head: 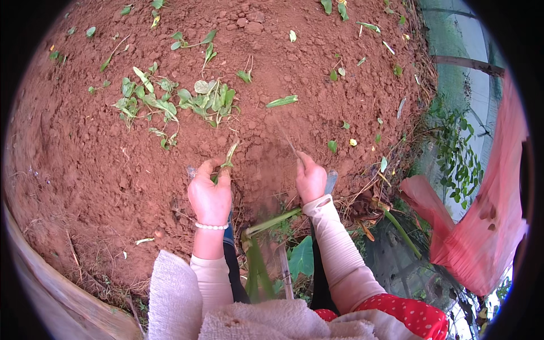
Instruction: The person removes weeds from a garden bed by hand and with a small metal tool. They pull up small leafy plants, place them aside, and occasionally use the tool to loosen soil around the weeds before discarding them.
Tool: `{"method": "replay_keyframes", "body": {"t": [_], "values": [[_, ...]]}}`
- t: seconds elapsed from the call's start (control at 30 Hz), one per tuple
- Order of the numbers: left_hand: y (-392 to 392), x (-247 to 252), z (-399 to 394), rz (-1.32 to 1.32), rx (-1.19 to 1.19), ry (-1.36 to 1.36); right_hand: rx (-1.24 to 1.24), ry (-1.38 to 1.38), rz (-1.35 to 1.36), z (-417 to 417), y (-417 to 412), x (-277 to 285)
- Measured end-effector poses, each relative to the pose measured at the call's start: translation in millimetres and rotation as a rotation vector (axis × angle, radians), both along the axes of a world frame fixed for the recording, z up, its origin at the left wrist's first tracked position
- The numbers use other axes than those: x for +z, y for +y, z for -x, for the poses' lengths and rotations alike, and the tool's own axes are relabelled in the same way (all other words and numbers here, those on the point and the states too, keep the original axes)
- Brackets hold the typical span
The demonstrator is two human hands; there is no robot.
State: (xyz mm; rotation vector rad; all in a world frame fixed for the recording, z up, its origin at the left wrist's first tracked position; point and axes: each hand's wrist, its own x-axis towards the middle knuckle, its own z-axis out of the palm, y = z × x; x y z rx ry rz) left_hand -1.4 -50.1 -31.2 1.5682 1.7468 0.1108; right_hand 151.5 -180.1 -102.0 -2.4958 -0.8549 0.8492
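Note:
Between the thumb and fingers of my left hand (210, 189) is a small green plant cutting (230, 155), its pale end pointing away from me. My right hand (310, 177) is closed around a thin, blurred tool (290, 142), perhaps a knife or a stick, whose far end points up and left over the soil. Both hands are low over the reddish-brown soil (263, 148). Beyond my left hand lie a loose pile of leafy cuttings (209, 101) and a second wilted bunch (146, 95). A single green piece (281, 101) rests to their right.
More leaves and cuttings (193, 41) are scattered over the bed. A log or board (63, 289) edges the lower left. Red netting (471, 238) and a leafy plant (461, 157) stand at the right. A broad leaf (301, 257) and thick green stalks (259, 267) are near my legs.

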Motion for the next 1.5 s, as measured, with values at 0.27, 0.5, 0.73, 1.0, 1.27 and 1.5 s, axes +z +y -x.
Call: {"method": "replay_keyframes", "body": {"t": [0.27, 0.5, 0.73, 1.0, 1.27, 1.5], "values": [[5, -7, 19, -0.008, 0.1, -0.111, 0.294, 0.066, 0.137, 11, -18, 3], [9, -1, 26, 0.063, 0.168, -0.116, 0.282, 0.141, 0.095, 28, -16, 33], [10, -1, 29, 0.067, 0.183, -0.148, 0.457, 0.072, 0.316, 42, -12, 6], [15, 5, 21, 0.085, 0.162, -0.15, 0.399, 0.196, 0.461, 28, 18, -25], [12, -5, 38, 0.061, 0.216, -0.187, 0.421, 0.107, 0.256, -11, 46, 23], [15, 0, 30, 0.107, 0.242, -0.223, 0.611, -0.036, 0.3, 2, 52, -39]]}}
